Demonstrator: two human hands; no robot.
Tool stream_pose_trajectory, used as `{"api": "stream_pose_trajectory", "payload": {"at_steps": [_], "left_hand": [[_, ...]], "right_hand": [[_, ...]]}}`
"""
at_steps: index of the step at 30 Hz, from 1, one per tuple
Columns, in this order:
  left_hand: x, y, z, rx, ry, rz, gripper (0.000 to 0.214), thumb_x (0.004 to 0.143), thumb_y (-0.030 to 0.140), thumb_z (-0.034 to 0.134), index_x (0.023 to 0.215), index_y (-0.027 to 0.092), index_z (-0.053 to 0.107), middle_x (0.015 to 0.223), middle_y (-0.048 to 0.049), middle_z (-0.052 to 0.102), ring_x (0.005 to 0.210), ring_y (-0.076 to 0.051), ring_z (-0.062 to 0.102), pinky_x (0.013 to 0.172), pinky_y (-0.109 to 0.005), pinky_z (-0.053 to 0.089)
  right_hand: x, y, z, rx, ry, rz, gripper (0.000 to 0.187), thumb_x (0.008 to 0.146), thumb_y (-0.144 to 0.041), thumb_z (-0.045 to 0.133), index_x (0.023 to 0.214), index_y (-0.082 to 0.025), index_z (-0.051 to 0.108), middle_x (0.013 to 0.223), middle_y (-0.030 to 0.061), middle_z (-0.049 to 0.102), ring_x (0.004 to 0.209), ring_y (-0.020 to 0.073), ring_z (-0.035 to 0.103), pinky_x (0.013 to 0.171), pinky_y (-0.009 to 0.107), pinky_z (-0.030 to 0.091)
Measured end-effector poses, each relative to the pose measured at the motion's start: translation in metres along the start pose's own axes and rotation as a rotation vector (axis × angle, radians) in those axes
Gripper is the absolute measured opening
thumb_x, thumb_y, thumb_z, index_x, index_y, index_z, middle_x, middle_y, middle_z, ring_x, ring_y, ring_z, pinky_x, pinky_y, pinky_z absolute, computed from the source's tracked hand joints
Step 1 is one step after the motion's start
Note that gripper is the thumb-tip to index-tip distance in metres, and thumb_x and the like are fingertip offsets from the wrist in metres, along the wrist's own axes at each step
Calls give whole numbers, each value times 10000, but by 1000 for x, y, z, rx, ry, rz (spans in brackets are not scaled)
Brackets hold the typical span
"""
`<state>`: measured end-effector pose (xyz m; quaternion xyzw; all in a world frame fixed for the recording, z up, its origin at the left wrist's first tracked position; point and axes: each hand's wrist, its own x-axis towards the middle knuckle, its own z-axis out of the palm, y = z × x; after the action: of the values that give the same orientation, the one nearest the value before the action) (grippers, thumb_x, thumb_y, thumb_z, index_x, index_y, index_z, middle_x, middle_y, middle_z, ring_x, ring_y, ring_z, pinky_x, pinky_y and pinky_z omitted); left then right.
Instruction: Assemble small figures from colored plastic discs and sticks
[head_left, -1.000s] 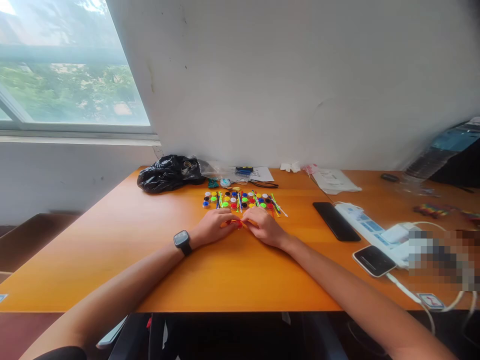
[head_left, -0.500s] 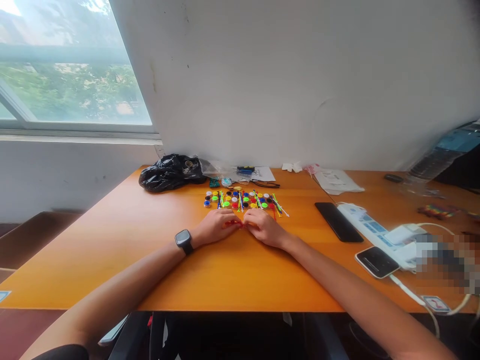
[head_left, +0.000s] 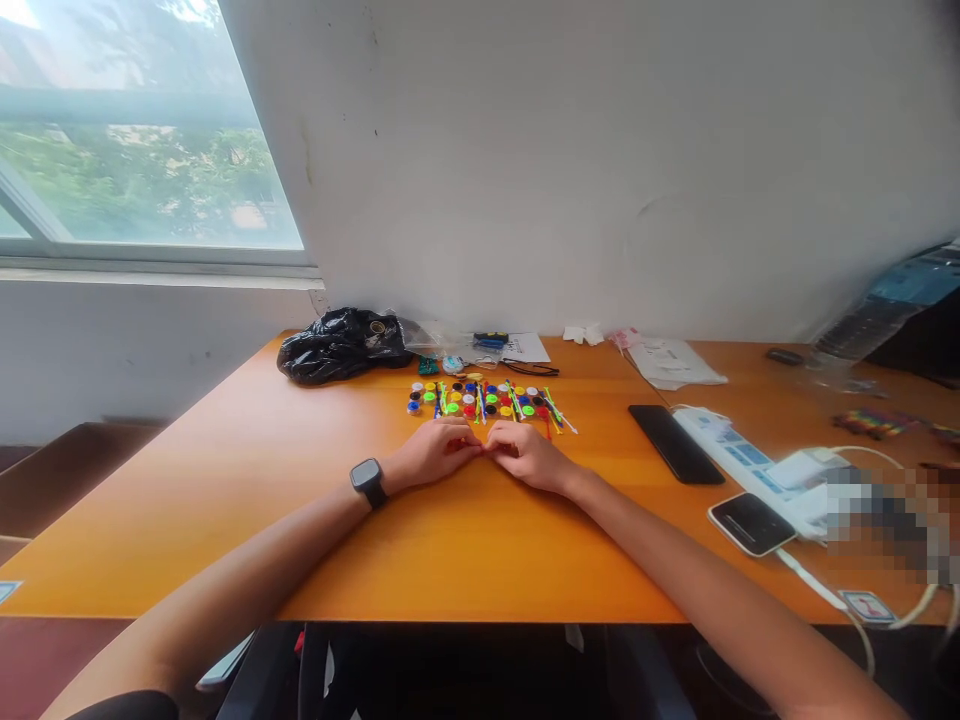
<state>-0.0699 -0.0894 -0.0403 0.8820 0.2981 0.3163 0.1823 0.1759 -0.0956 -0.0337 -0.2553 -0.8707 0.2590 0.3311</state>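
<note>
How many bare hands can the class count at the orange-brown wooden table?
2: the left hand, past the black square-faced wristwatch, and the right hand, close to the left. Both are nearside of the small round multicoloured plastic pieces.

Count, by position from the fingers. Hands: 2 (left hand, right hand). At the fingertips: 1 red piece, mostly hidden. Just beyond: stick bundles, 4; sticks per bundle too fine to count. Among these, round pieces, over a dozen; exact total unresolved. Toward the left wrist: 1 watch. Farther out, left: 1 black bag. Off to the right: 1 black phone, 1 power strip, 1 white-edged device; far right, 1 large bottle.
</note>
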Motion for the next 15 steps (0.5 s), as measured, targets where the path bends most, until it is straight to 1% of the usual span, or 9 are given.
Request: {"api": "stream_pose_trajectory", "payload": {"at_steps": [5, 12, 14, 15], "left_hand": [[2, 0, -3, -54, -49, -11, 274, 1047, 395, 643, 914, 195, 773, 853, -44, 700, 788, -159, 624, 719, -275, 485], [3, -1, 0, -20, -34, -12, 327, 1055, 431, 621, 871, 194, 750, 855, -47, 690, 799, -169, 630, 728, -293, 504], [2, 1, -1, -16, -32, 0, 324, 1064, 437, 603, 903, 201, 756, 866, -49, 689, 807, -174, 633, 732, -299, 513], [2, 3, -2, -15, -21, 13, 316, 1067, 441, 599, 931, 205, 758, 891, -55, 694, 832, -181, 639, 752, -308, 523]], "right_hand": [[1, 0, 2, 10, -1, 57, 193, 922, -6, 629, 863, -178, 691, 877, 20, 639, 792, 188, 615, 727, 264, 455], [1, -2, 2, -19, 1, 74, 215, 888, 34, 607, 848, -171, 661, 841, 7, 620, 749, 175, 592, 691, 251, 443], [2, -5, -1, -76, -11, 54, 205, 905, 13, 602, 861, -179, 658, 870, 20, 634, 781, 191, 608, 718, 270, 470], [2, -7, -2, -118, -7, 34, 183, 926, -14, 614, 894, -186, 667, 916, 35, 653, 835, 210, 626, 765, 293, 493]]}}
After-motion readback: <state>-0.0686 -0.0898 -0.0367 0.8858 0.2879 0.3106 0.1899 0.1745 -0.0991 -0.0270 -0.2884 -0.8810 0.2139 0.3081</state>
